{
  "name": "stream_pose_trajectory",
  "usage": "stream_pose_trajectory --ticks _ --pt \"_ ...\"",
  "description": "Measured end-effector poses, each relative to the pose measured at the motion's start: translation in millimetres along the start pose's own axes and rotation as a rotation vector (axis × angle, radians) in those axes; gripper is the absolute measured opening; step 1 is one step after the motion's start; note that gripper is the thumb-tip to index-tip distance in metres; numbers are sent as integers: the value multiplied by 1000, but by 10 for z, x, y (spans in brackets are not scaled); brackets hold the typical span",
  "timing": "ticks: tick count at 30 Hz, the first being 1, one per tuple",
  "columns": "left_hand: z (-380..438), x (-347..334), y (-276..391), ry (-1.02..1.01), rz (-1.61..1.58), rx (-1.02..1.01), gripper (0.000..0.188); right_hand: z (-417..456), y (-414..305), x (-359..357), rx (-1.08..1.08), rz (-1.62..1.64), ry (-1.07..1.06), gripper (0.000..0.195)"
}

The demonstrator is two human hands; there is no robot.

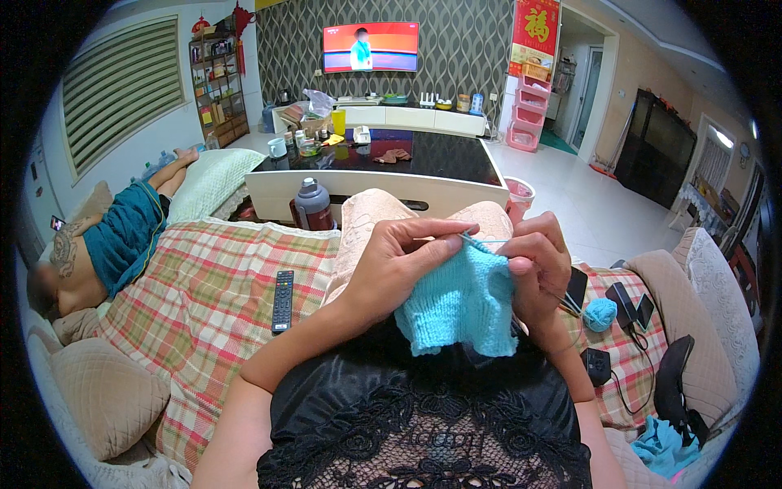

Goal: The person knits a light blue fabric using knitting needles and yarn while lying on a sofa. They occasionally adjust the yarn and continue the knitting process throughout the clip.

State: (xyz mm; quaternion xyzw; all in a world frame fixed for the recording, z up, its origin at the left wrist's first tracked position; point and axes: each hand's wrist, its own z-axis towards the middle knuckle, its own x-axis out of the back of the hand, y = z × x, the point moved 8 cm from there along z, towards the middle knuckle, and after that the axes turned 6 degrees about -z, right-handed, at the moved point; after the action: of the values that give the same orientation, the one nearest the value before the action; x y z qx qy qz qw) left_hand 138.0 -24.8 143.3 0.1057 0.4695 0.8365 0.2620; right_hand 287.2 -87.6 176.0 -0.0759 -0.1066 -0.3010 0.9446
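A turquoise knitted piece [455,305] hangs between my hands over my lap. My left hand [409,257] pinches its upper edge and a thin knitting needle near the tip of the thumb and forefinger. On the other side, my right hand [539,266] grips the piece's right edge, with a strand of yarn running across to it. Several needle ends [571,304] stick out below my right hand. A ball of turquoise yarn [600,315] lies on the plaid cover to the right of that hand.
A remote control [282,301] lies on the plaid sofa cover [214,269] at left. Another person [122,238] lies at far left. Ahead stands a low table [379,183] with a thermos jug [313,205] before it. Phones, a black device [595,367] and its cable lie at right.
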Motion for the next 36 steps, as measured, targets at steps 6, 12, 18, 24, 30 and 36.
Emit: stream_pose_trajectory --ticks 6,12,18,24,30,36 --pt "-4 45 -14 56 -34 9 24 0 -28 19 -41 -76 11 33" --pt "-37 9 -62 32 -45 65 21 70 -86 -91 17 -260 -68 57" --pt "-46 -61 -12 -30 37 34 20 32 48 -305 -131 158 -327 71" --pt "-1 45 -47 68 -84 -9 22 16 21 -99 -64 -36 -103 38" --pt "-23 13 -62 9 -50 66 21 6 117 -136 -86 184 -136 36" --pt "-47 -31 -57 -11 -11 121 23 5 43 -17 -33 34 11 35"
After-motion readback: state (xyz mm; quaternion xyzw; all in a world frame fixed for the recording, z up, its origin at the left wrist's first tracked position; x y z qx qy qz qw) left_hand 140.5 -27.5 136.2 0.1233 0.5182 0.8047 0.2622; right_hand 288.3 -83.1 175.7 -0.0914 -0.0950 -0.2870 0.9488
